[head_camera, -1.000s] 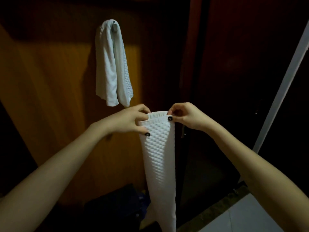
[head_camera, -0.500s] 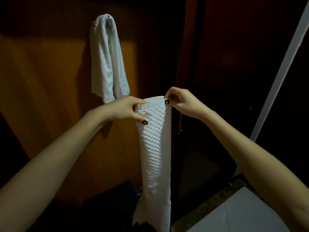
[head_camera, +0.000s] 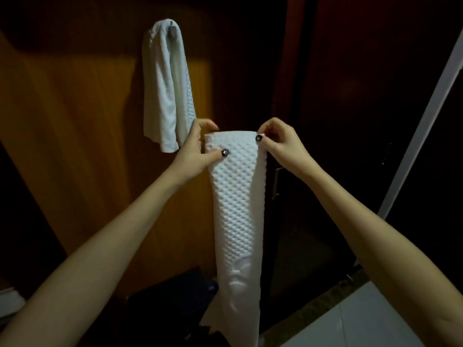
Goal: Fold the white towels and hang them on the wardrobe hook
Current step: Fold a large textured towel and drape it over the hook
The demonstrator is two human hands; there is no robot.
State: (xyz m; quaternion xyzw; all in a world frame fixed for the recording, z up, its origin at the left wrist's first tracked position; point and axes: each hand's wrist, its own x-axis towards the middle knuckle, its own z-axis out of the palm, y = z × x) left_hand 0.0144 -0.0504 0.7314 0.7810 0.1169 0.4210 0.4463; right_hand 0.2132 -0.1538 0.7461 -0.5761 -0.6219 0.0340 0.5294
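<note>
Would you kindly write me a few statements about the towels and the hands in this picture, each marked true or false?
1. The hanging towel is draped over the hook. True.
2. The left hand is clear of the held towel. False: it pinches the towel's top left corner, with the thumb on the front.
3. The right hand pinches the held towel's top right corner. True.
4. The held towel lies spread flat on a table. False: it hangs down from both hands as a narrow folded strip.
</note>
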